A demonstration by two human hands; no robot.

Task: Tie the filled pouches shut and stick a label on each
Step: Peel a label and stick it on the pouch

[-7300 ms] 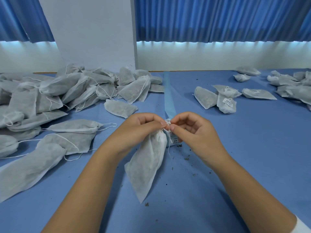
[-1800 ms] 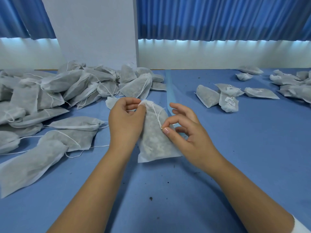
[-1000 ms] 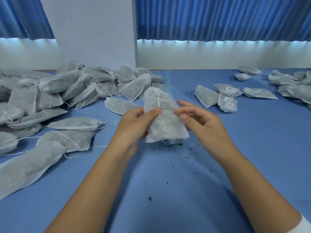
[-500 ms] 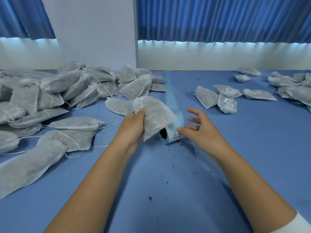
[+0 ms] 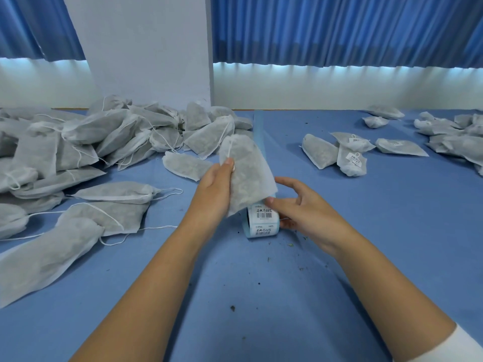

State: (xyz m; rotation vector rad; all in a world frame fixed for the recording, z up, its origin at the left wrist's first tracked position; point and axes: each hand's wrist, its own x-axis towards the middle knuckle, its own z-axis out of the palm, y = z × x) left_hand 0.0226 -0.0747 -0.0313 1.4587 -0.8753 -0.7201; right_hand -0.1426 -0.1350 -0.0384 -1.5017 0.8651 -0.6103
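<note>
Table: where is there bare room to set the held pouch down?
Bare tablecloth lies between the label roll and the labelled pouches, and nearer than the roll. The left side is crowded with a pouch pile.
</note>
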